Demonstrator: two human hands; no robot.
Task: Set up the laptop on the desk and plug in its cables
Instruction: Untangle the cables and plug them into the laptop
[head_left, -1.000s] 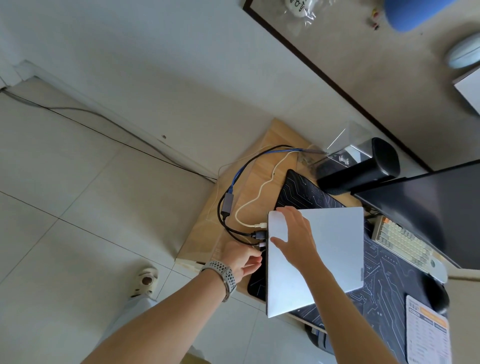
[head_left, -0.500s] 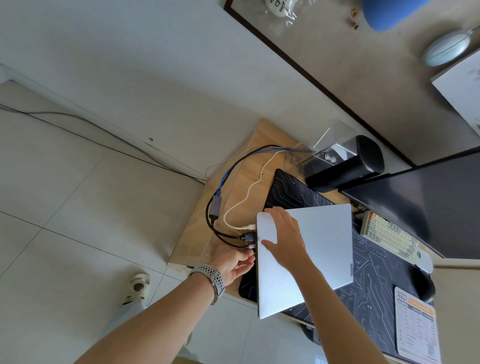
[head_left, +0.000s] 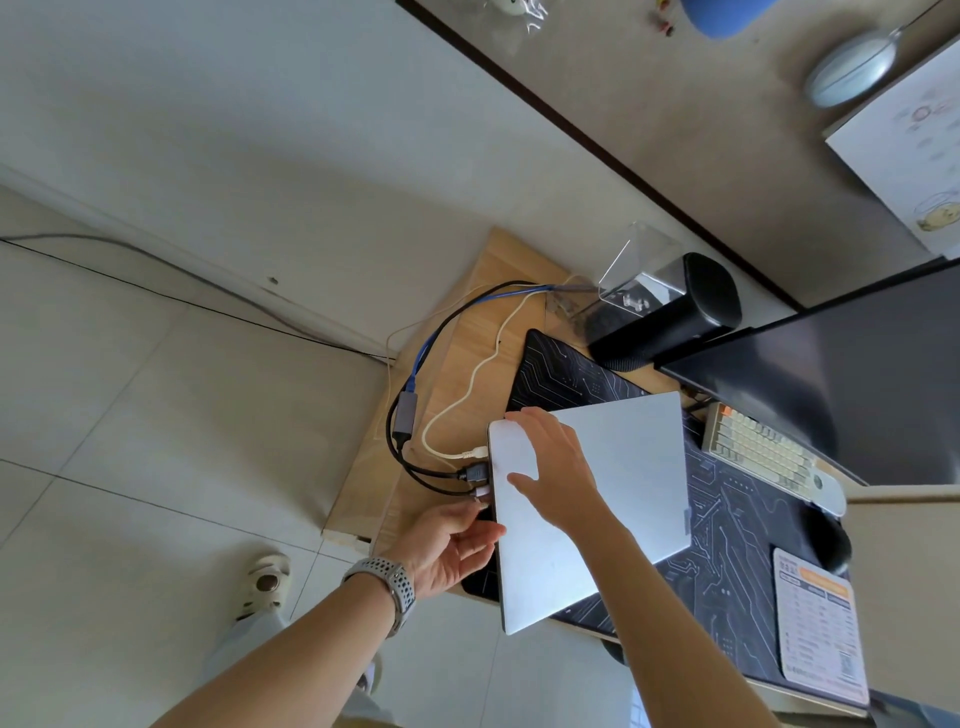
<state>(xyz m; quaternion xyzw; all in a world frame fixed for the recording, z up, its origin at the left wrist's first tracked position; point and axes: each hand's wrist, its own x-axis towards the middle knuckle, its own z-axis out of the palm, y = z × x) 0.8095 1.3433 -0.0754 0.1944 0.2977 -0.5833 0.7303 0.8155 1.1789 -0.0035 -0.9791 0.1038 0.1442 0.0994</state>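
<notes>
Fingers of the left hand (head_left: 447, 545) curl loosely beside the laptop's left edge, thumb and forefinger narrowed toward the lowest plug (head_left: 482, 500); whether they pinch it or merely touch it cannot be told. The right hand (head_left: 556, 475) lies flat on the closed lid, fingers spread wide and holding nothing, apparently pressing the machine down so it does not slide while a connector is pushed in from the side.

The laptop (head_left: 613, 499), silver and shut, rests on the dark circuit-patterned desk mat (head_left: 727, 571) near the desk's left edge, one corner overhanging the front edge. Three leads meet its left edge: a cream cable (head_left: 470, 387) uppermost, then a black plug (head_left: 475, 472), then the small pale plug at the fingertips. The black lead (head_left: 415, 470) loops back to a grey adapter (head_left: 404, 415) fed by a blue cable (head_left: 423, 353); all trail across the bare wood toward the desk's back-left corner, where slack keeps them off the work area.

Beyond the mat stand a black cylindrical speaker (head_left: 670, 312), a monitor (head_left: 831, 374) and a compact keyboard (head_left: 763, 452). The task appears near completion, the last connector being seated.
</notes>
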